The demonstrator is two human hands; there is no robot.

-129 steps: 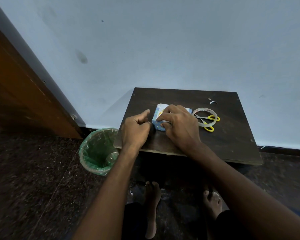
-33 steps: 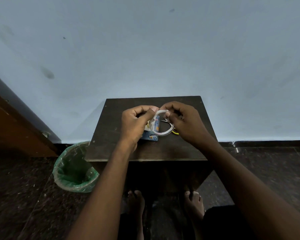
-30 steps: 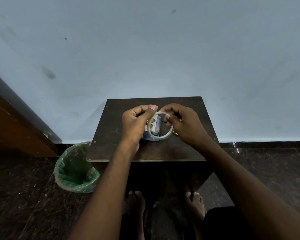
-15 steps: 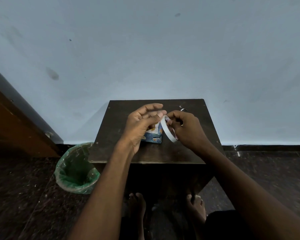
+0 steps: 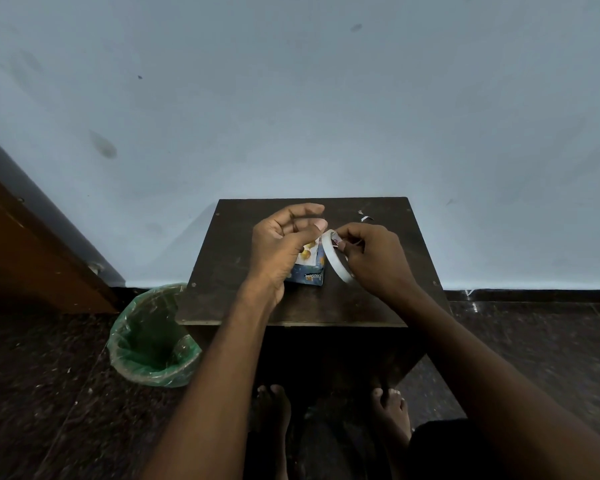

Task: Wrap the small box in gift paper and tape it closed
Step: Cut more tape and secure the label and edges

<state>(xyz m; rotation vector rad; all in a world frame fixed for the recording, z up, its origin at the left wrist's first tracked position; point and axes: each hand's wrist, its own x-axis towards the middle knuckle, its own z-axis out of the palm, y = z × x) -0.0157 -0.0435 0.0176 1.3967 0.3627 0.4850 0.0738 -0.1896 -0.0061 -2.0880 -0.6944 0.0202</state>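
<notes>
A small box [image 5: 309, 271] in blue patterned gift paper sits on the dark wooden table [image 5: 229, 271], partly hidden behind my left hand. My right hand [image 5: 374, 258] holds a clear tape roll [image 5: 336, 261] edge-on just above and right of the box. My left hand [image 5: 284, 244] hovers over the box with its thumb tip touching the top of the roll and its fingers curled apart. The scissors are hidden behind my right hand.
A small white paper scrap [image 5: 366, 218] lies near the table's far right. A bin with a green liner [image 5: 153, 337] stands on the dark floor left of the table. A wooden door [image 5: 32, 258] leans at far left; my bare feet [image 5: 392, 410] are below the table.
My right hand has turned the tape roll from face-on to edge-on. My left hand's fingers have spread and lifted, with the thumb kept at the roll's top. The box has stayed put.
</notes>
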